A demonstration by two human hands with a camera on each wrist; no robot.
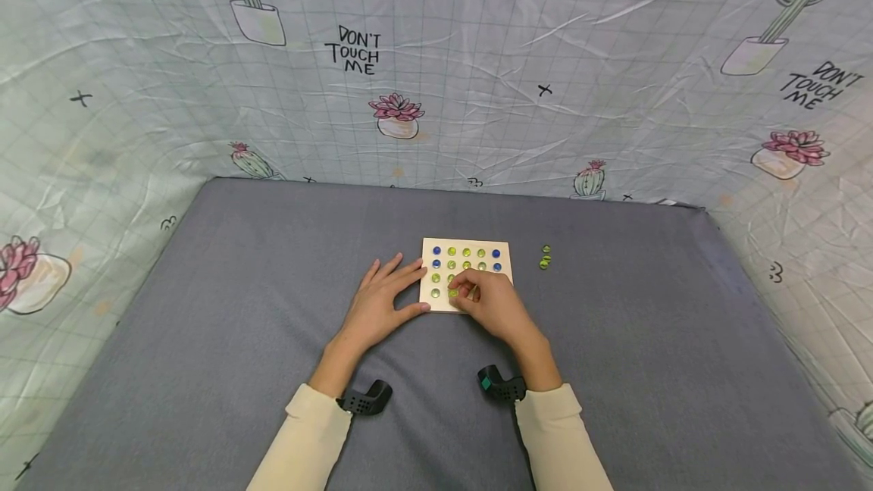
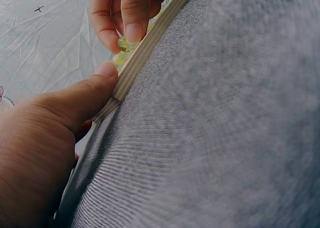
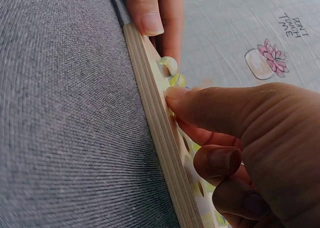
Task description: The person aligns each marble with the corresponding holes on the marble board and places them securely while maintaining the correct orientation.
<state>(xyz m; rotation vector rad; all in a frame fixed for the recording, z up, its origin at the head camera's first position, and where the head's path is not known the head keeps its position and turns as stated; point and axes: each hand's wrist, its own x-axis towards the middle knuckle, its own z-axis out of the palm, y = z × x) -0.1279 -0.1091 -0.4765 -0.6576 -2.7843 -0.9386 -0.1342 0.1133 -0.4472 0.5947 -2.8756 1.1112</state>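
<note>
A pale wooden board [image 1: 470, 243] lies on the grey cloth, bearing rows of round glass beads: green ones [image 1: 467, 252] and, at both sides of the back rows, blue ones [image 1: 436, 251]. Spread along the board's left edge, the left hand [image 1: 377, 308] touches it with thumb and fingertips. Over the front part, the right hand [image 1: 496, 308] pinches a green bead [image 2: 122, 43] between thumb and finger, close to the surface. In the right wrist view, the thumb of the right hand [image 3: 250, 128] is low at the board's edge; its fingers partly hide the front rows.
Several loose green beads [image 1: 544, 264] lie on the cloth [image 1: 648, 309] to the right of the board. A printed curtain [image 1: 464, 59] rises behind the table's far edge and at both sides. Each wrist wears a black device [image 1: 367, 398].
</note>
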